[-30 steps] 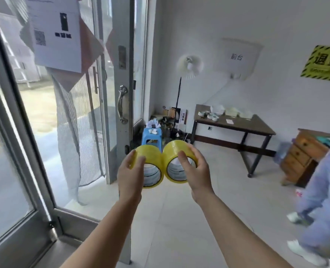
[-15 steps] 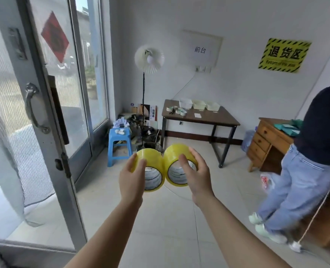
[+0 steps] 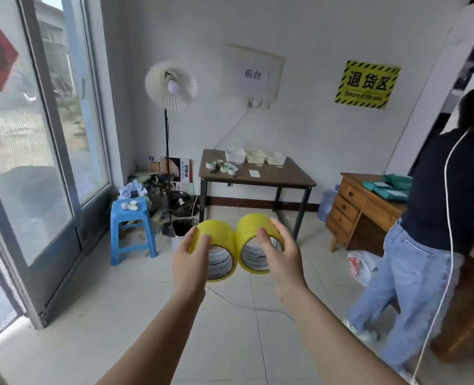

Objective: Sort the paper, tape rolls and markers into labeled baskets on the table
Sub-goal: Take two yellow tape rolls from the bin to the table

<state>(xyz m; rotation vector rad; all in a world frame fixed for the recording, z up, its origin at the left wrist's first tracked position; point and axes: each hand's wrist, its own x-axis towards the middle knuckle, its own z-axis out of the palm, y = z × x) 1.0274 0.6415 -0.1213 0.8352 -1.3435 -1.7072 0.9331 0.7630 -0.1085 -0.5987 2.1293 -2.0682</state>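
Note:
I hold two yellow tape rolls side by side in front of me, well above the floor. My left hand [image 3: 189, 261] grips the left tape roll [image 3: 219, 240] and my right hand [image 3: 281, 252] grips the right tape roll [image 3: 251, 230]. Across the room stands a brown table [image 3: 272, 177]. Along its back edge sit three pale baskets [image 3: 255, 156]. Small tape rolls and markers [image 3: 221, 166] lie at its left end, and a white slip of paper [image 3: 254, 173] lies near the middle.
A blue stool [image 3: 131, 227] and a floor lamp [image 3: 170, 87] stand left of the table beside a pile of clutter. A glass door fills the left side. At the right, a person in jeans [image 3: 422, 259] stands before a wooden drawer unit [image 3: 360, 207].
My view has swung right from the glass door toward the table, which now looks closer. The person at the right came further into view. Both hands kept hold of the rolls.

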